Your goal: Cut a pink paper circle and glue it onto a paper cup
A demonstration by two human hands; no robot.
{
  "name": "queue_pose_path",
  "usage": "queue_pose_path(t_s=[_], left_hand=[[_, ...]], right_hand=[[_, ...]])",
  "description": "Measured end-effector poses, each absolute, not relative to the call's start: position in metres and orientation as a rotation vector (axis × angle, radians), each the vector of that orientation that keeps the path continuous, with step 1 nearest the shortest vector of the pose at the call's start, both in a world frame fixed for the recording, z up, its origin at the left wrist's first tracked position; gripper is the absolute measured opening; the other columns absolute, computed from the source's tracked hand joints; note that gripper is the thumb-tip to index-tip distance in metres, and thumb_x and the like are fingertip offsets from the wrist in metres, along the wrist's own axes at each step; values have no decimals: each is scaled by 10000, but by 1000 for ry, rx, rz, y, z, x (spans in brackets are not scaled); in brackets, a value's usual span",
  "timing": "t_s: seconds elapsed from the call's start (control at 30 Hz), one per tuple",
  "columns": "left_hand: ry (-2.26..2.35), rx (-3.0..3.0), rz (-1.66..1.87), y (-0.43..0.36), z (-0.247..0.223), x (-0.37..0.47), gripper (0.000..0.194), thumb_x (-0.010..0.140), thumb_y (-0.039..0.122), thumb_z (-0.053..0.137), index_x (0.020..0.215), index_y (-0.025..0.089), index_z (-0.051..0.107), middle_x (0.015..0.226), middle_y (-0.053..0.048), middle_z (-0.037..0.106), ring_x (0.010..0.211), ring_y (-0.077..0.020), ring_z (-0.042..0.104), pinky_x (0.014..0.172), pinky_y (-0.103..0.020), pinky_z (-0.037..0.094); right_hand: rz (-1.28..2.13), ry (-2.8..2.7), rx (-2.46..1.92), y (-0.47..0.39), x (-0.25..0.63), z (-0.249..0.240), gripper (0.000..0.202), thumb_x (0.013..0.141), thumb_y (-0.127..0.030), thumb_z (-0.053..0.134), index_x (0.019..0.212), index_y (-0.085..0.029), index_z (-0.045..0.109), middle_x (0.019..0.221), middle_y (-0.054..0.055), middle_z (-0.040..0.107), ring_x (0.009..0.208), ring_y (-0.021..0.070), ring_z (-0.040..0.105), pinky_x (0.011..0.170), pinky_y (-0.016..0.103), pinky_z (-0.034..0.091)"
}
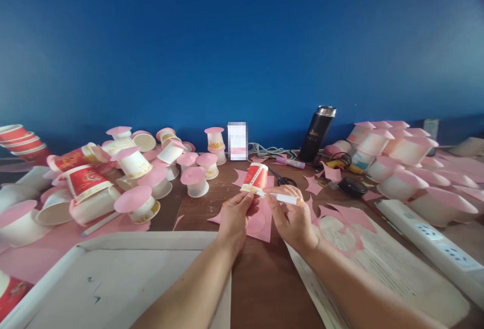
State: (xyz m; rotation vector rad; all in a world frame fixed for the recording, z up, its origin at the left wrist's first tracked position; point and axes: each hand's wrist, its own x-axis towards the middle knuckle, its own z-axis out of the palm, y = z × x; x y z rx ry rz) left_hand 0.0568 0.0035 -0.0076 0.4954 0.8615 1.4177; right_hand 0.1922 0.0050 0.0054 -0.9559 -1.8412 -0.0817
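Note:
Near the middle of the table, my left hand (236,218) is closed on a small red paper cup (255,178) with a white and gold end, held tilted. The cup's gold-patterned end points toward me. My right hand (293,218) pinches a white glue stick (285,198) with an orange end. Its left tip is at the cup's near edge; whether it touches is too small to tell. Beneath both hands lies a pink paper sheet (260,223) with a round outline on it. Black-handled scissors (283,179) rest just behind my right hand.
Several cups with pink paper discs (194,180) crowd the left; more capped cups (408,183) fill the right. A black thermos (317,135), a phone (238,142) and a purple tube (290,162) stand or lie behind. Pink scraps, printed papers (393,263), a power strip (434,238) and a white box lid (151,278) lie nearer.

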Motion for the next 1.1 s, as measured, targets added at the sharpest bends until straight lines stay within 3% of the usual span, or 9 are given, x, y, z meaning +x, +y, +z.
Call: queue_pose_path(t_s=[1.1], left_hand=[[905, 619, 1414, 5, -12, 56, 296, 581, 361, 829, 742, 131, 735, 706, -41, 670, 650, -95, 589, 645, -223, 445]], right_hand=[[-149, -1806, -986, 4, 189, 5, 176, 925, -223, 511, 996, -201, 670, 896, 69, 721, 837, 203, 644, 840, 395, 432]])
